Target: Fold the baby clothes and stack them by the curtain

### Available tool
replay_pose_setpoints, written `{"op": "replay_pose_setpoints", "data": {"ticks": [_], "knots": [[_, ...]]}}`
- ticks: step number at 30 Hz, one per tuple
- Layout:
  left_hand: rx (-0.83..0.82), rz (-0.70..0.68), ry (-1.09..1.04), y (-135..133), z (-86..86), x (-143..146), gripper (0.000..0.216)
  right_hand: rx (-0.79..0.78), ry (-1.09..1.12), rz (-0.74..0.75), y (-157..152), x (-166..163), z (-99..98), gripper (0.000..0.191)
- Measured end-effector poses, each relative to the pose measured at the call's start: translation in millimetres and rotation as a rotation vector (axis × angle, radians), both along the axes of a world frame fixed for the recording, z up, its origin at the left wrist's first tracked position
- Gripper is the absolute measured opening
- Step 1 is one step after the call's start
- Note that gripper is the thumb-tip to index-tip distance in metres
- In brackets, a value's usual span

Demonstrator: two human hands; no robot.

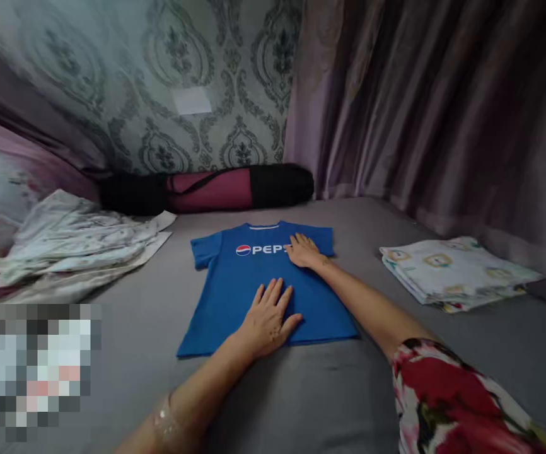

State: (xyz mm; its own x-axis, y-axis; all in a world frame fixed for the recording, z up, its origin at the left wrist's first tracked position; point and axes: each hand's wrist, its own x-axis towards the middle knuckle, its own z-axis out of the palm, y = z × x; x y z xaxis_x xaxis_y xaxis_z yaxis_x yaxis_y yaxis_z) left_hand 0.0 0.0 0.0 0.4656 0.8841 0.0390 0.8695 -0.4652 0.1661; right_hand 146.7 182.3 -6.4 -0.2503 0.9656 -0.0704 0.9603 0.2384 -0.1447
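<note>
A blue Pepsi T-shirt (pixel 235 284) lies spread front-up on the grey bed surface (pixel 301 391), its right side folded inward. My left hand (pixel 268 315) rests flat on the lower middle of the shirt, fingers stretched out. My right hand (pixel 304 250) lies flat near the chest logo at the shirt's upper right, fingers spread, holding nothing. A red floral sleeve covers my right upper arm.
A folded white patterned cloth (pixel 453 272) lies to the right. Crumpled pale floral bedding (pixel 74 243) is heaped at the left. A black and maroon rolled bag (pixel 207 188) lies along the patterned wall behind. Purple curtains (pixel 434 107) hang on the right.
</note>
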Motion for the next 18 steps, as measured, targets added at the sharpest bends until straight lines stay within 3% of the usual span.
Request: {"op": "replay_pose_setpoints", "data": {"ticks": [9,18], "knots": [[0.090,0.000,-0.028,-2.4,-12.5,-0.6,0.066,-0.071,0.055,-0.038,53.5,-27.2,7.1,0.065],[0.085,-0.005,-0.039,-2.9,-13.3,-0.8,0.067,0.013,0.062,-0.182,59.0,-46.8,-3.6,0.071]]}}
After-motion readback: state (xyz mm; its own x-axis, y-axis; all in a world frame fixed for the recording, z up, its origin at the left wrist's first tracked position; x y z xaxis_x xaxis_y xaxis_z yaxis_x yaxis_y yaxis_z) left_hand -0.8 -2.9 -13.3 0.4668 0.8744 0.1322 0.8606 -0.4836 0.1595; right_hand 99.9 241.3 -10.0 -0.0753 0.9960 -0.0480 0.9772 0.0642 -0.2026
